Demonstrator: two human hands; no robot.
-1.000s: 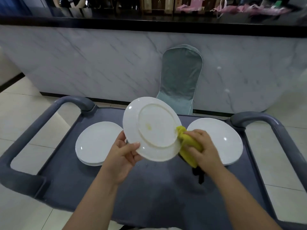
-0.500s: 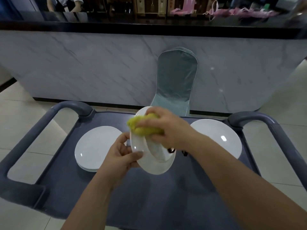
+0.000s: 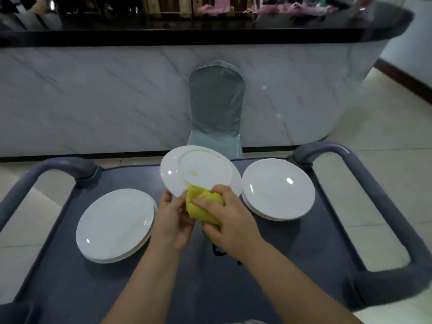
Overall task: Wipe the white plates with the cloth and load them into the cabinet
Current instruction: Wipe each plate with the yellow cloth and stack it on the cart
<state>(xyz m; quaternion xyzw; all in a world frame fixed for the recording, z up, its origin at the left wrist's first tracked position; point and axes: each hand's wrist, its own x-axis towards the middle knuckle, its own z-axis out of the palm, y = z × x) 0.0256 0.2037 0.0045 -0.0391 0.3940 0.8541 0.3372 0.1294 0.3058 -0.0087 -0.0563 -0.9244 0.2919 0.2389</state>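
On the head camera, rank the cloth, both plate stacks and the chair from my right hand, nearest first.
1. Cloth, gripped in the right hand.
2. Right plate stack, beside it.
3. Left plate stack, across the cart.
4. Chair, beyond the cart.

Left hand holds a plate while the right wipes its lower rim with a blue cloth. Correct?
No: the cloth is yellow, not blue, per the head view. The left hand holds the plate; the right hand wipes its lower rim.

grey cart (image 3: pixel 268 288), covered chair (image 3: pixel 216 111), marble counter (image 3: pixel 93 97)
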